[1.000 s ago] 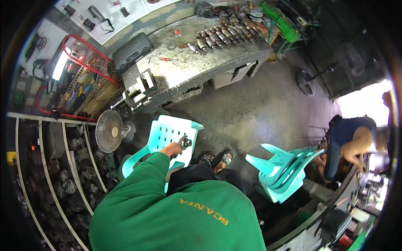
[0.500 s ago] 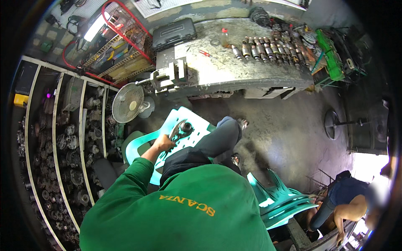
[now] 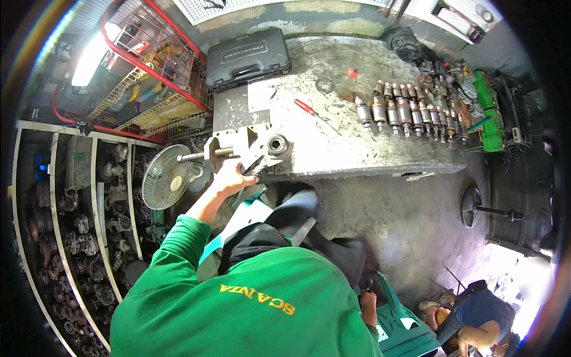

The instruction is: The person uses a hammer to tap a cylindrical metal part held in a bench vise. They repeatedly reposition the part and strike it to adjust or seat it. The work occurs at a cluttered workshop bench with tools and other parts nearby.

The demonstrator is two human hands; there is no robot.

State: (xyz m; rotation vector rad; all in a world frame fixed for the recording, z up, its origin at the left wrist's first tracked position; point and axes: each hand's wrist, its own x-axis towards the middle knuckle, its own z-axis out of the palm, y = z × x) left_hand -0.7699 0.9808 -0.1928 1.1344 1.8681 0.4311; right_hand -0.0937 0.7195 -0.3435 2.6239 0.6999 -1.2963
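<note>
Head view: the left hand point(image 3: 229, 178), earlier over the chair, is now at the table's point(image 3: 351, 152) near left corner, gripping a tool point(image 3: 254, 160); the round part point(image 3: 277, 144) is thus brought beside the vise point(image 3: 212, 149). Right hand point(image 3: 368, 300): by the stacked chairs point(image 3: 410, 336), grip indeterminable. Tabletop is bare from near edge to red tool point(image 3: 306, 107); cylinders point(image 3: 404, 113) occupy the right end.

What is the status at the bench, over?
Left grip closed on plier-like tool. Round metal part beside bench vise, contact unclear. Right grip low near teal chair, contents unclear.
</note>
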